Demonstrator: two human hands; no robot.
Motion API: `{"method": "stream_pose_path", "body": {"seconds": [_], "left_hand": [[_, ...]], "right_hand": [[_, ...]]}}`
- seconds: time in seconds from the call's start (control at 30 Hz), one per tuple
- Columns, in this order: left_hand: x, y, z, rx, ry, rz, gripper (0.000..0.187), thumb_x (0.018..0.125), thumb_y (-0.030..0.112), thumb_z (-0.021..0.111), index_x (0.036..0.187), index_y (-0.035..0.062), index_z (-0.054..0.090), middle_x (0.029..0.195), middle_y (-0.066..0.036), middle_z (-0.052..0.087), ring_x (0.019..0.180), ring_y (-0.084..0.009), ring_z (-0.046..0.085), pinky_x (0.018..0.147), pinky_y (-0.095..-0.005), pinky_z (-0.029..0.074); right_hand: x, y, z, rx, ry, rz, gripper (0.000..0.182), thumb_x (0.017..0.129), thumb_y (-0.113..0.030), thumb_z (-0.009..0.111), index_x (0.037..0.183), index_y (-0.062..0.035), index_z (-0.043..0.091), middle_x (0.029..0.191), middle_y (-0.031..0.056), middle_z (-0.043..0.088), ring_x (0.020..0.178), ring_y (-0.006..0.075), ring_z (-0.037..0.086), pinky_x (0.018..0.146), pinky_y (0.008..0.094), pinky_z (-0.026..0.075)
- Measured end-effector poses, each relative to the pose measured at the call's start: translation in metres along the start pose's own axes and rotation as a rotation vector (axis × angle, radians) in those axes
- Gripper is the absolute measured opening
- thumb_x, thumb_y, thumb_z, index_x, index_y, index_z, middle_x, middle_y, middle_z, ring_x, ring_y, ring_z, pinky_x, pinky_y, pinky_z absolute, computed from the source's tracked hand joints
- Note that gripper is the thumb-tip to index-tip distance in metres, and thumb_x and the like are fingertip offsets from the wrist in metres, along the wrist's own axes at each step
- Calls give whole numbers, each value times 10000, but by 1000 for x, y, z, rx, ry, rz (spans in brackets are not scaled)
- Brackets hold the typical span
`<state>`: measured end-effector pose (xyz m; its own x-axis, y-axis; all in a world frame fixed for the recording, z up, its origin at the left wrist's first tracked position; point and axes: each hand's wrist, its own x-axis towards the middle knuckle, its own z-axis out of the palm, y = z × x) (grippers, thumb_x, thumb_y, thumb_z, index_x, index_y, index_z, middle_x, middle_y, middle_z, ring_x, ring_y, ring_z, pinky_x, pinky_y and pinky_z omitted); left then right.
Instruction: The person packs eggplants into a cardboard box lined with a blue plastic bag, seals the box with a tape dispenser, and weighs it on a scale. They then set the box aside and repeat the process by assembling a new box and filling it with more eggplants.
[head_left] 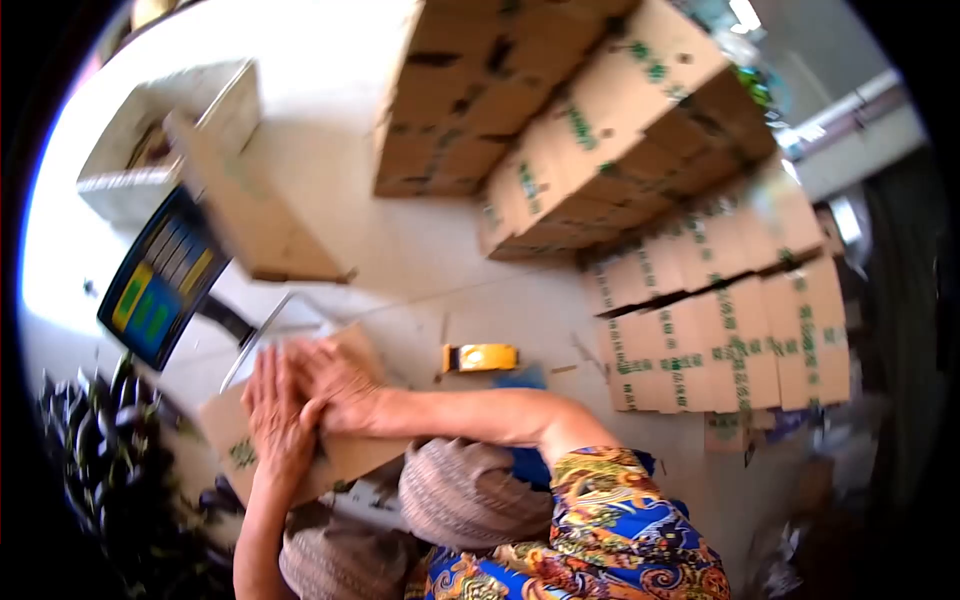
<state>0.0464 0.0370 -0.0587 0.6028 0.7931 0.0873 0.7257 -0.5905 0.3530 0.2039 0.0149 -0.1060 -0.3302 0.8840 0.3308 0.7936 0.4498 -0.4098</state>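
Note:
A cardboard box (365,455) with green print is in front of my knees, on or against the platform of a scale. My left hand (277,408) lies flat on its top, fingers stretched out and pointing away from me. Just to the right, my right hand (338,382) also presses flat on the box, its fingers extended beside the left hand. Neither hand grips anything. The scale's display (165,275) stands tilted on a post at the far left side of the box.
Dark eggplants (100,430) are heaped at the left. A yellow, black-ended object (482,357) lies on the floor. Stacked cartons (640,130) and flattened cardboard (730,335) are at the right. An upright cardboard carton (255,215) and a white foam bin (125,183) stand behind the display.

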Motion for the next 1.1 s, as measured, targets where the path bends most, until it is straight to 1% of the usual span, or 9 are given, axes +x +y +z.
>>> {"method": "stream_pose_path", "body": {"seconds": [0.2,0.37,0.47,0.57,0.7,0.83,0.93,1.0,1.1], "left_hand": [[-2,-20,-36,156,-119,-29,697,925,389,517,1513,71,318,1566,-167,306,1473,-347,221,1180,-485,168],[-29,-77,-36,222,-54,-171,604,963,310,473,1505,79,341,1560,-173,312,1461,-357,244,1160,-499,194],[-46,-104,-23,26,40,-318,579,988,301,457,1515,96,335,1559,-172,323,1456,-347,258,1156,-478,208],[-57,-143,11,-694,199,-343,570,1002,301,443,1527,116,322,1557,-193,325,1439,-313,296,1153,-450,226],[-54,-117,14,-1227,462,-426,617,1005,328,460,1533,62,284,1488,-230,411,1318,-295,458,1057,-392,388],[-59,-120,31,-1450,399,-505,622,1005,335,462,1533,61,282,1492,-230,403,1320,-299,454,1060,-395,386],[-71,-120,33,-1468,329,-570,625,1005,339,463,1533,59,280,1495,-229,396,1322,-303,452,1062,-397,385],[-76,-117,36,-1467,305,-612,628,1005,343,464,1533,58,279,1497,-229,392,1324,-305,450,1063,-399,384],[-83,-112,38,-1478,288,-663,631,1005,347,466,1533,57,277,1501,-229,386,1326,-308,447,1065,-402,382]], "right_hand": [[-5,-1,-14,-165,27,77,609,919,-435,557,1424,-110,459,1367,107,496,1188,286,444,1028,464,315],[-7,2,-18,-149,-5,45,643,899,-400,613,1452,-126,434,1395,150,461,1213,299,430,1038,481,310],[-13,5,-14,-107,39,18,645,891,-381,634,1444,-109,443,1477,185,394,1315,340,377,1050,486,306],[-18,6,-30,-72,18,67,667,886,-378,650,1446,-89,433,1517,204,341,1386,365,316,1043,491,323],[-25,15,-24,-53,104,56,724,885,-388,658,1468,-56,385,1553,209,282,1424,385,264,1072,496,326],[-30,17,-35,-41,186,223,731,893,-309,656,1502,-58,338,1560,217,267,1423,393,275,1112,483,304],[-70,87,30,641,212,379,686,915,-172,558,1525,-39,273,1604,180,194,1484,315,188,1182,408,240],[-78,75,34,1355,421,528,676,1048,-380,373,1568,-49,95,1645,118,52,1515,224,37,1224,372,68],[-46,41,-32,1501,274,830,754,1035,-571,234,1554,-30,150,1629,114,151,1499,221,134,1222,360,128]]}}
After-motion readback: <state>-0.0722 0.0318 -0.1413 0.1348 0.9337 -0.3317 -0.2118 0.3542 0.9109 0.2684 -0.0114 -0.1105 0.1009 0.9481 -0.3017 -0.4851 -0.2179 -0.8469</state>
